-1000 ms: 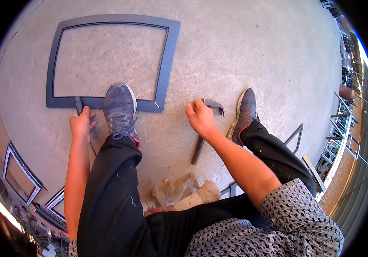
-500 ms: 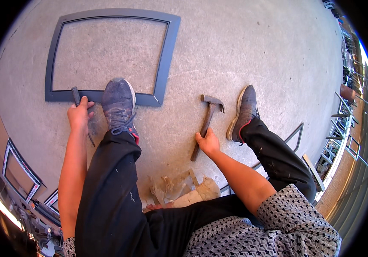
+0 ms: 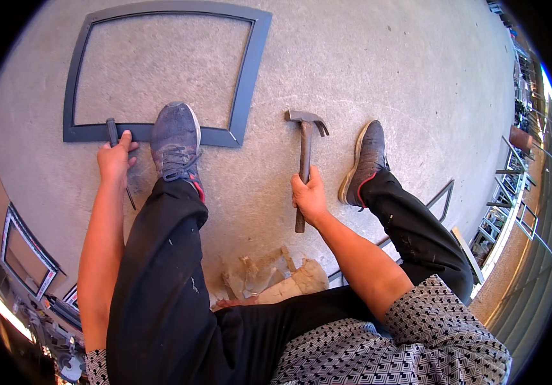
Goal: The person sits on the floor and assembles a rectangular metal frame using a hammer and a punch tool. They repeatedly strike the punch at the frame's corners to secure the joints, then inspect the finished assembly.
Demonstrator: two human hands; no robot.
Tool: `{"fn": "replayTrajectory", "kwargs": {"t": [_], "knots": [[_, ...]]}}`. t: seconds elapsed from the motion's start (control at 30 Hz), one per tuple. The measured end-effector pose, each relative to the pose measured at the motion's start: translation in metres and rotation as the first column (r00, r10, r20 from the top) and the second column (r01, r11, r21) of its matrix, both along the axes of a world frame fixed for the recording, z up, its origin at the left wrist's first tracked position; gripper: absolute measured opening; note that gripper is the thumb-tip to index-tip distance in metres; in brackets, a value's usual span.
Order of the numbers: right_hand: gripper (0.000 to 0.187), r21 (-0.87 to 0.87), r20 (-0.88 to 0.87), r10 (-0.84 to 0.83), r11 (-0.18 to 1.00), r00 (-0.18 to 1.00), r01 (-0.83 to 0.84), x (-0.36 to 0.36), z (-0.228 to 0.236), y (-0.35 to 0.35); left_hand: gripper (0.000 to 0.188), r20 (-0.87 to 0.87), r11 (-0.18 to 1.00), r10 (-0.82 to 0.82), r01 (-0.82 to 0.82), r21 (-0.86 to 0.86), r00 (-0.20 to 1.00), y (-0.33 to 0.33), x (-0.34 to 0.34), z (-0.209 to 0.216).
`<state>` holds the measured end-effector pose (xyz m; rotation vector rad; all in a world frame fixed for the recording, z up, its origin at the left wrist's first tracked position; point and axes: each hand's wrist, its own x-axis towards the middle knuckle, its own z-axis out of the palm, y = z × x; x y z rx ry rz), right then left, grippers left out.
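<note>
gripping a claw hammer [image 3: 305, 151], the right hand [image 3: 310, 197] is closed; the left hand [image 3: 114, 159] curls loosely around a slim tool [image 3: 112, 131].

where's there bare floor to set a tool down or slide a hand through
Bare floor shows inside the gray frame, between the left shoe and the hammer, and widely beyond the hammer and right shoe. It is crowded at the frame's near bar, where the left hand, dark tool and left shoe bunch together.
</note>
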<state>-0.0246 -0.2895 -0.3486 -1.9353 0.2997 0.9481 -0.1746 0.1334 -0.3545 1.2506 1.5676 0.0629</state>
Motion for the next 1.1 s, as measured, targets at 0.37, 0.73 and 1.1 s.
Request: {"fn": "replayTrajectory", "kwargs": {"t": [0.37, 0.73, 1.1], "knots": [[0.022, -0.205, 0.097, 0.255, 0.951, 0.962, -0.231, -0.047, -0.004, 0.039, 0.03, -0.037, 0.996, -0.034, 0.03, -0.089, 0.999, 0.0, 0.003, -0.007], [0.019, -0.19, 0.081, 0.162, 0.971, 0.983, -0.145, -0.07, -0.002, 0.052, 0.03, -0.031, 0.989, -0.046, 0.041, -0.141, 0.998, -0.004, 0.006, -0.015], [0.025, -0.192, 0.014, 0.137, 0.972, 0.99, -0.132, -0.079, -0.002, 0.058, 0.029, -0.037, 0.986, -0.041, 0.035, -0.161, 0.998, -0.009, 0.011, -0.014]]}}
